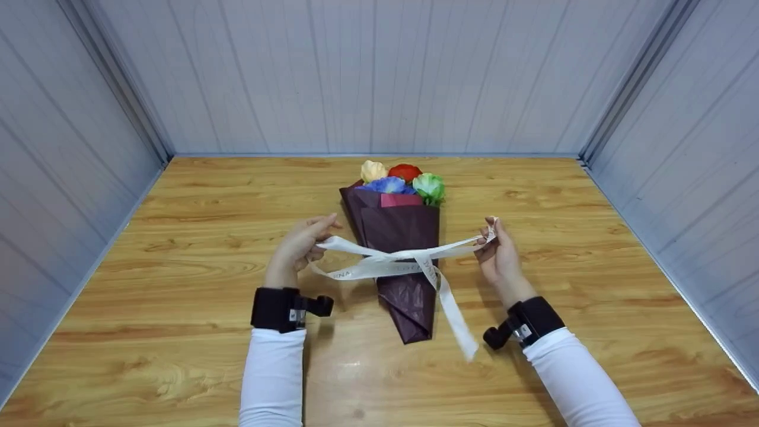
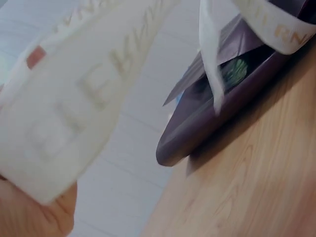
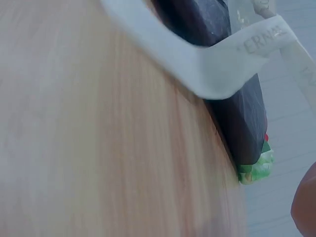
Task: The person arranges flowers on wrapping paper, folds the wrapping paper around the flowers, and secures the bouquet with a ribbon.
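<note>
A bouquet wrapped in dark purple paper (image 1: 400, 228) lies on the wooden table, flower heads toward the back wall. Its blooms are a cream flower (image 1: 373, 171), a red flower (image 1: 405, 172), a blue flower (image 1: 388, 185) and a green flower (image 1: 429, 187). Across the wrapping runs a white printed ribbon (image 1: 456, 320), crossed over the front, with one tail hanging toward the near right. To the left of the bouquet, my left hand (image 1: 295, 246) pinches ribbon. On the other side my right hand (image 1: 499, 255) grips another stretch, drawn nearly straight. Lettering on the ribbon (image 2: 74, 108) fills much of the left wrist view.
Pale panelled walls (image 1: 367, 77) enclose the wooden table (image 1: 178, 356) at the back and both sides. A black wrist camera mount (image 1: 276, 309) sits on the left wrist, and a matching mount (image 1: 536, 320) on the right, each projecting inward over the table.
</note>
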A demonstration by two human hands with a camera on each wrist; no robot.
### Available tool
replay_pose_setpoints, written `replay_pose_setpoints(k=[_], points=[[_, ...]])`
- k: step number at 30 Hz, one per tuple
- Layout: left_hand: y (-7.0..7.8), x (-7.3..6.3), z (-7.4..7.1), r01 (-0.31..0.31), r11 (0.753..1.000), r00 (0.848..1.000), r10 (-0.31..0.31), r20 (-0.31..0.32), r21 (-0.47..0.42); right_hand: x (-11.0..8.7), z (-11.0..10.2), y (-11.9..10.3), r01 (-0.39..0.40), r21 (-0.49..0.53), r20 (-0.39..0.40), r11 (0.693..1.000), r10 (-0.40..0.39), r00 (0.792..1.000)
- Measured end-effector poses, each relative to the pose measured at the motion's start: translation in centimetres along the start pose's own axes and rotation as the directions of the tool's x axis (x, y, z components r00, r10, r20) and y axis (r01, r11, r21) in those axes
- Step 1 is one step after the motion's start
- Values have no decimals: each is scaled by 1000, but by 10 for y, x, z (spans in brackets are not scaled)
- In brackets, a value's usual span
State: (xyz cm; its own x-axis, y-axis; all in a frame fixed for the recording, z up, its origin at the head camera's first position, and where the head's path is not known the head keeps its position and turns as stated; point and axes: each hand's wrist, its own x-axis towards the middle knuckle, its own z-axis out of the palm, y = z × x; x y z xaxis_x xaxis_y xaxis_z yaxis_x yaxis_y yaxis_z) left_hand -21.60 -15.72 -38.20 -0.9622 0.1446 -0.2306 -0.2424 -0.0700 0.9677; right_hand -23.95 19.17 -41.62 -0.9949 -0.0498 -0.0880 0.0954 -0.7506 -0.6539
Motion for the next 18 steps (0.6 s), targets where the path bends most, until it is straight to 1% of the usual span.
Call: replay_pose_setpoints(k=[2, 4, 6, 8, 10, 11, 14, 18], points=[[0, 0, -2, -1, 999, 1000, 0, 4, 47, 0, -1, 0, -3, -41, 2, 999, 3, 1000], [1, 0, -4, -31, 999, 999, 31, -10, 44, 1, -2, 1, 2, -85, 4, 996, -1, 1000], [0, 0, -7, -76, 997, 995, 76, -60, -11, 1, -4, 1, 15, -104, 1, 994, -14, 1000], [0, -1, -10, -123, 989, 986, 112, -123, -81, 2, -5, 1, 31, -82, 3, 996, -31, 1000], [1, -1, -13, -150, 979, 974, 123, -191, -135, 2, -6, 1, 62, -52, 4, 997, -62, 998], [1, -2, -14, -157, 977, 969, 123, -214, -147, 2, -6, 1, 82, -40, 4, 996, -82, 997], [2, -2, -16, -170, 972, 958, 124, -257, -164, 3, -5, 1, 153, -15, -4, 988, -153, 988], [4, -2, -16, -184, 969, 944, 127, -306, -165, 3, -1, 0, 260, -20, -62, 965, -261, 963]])
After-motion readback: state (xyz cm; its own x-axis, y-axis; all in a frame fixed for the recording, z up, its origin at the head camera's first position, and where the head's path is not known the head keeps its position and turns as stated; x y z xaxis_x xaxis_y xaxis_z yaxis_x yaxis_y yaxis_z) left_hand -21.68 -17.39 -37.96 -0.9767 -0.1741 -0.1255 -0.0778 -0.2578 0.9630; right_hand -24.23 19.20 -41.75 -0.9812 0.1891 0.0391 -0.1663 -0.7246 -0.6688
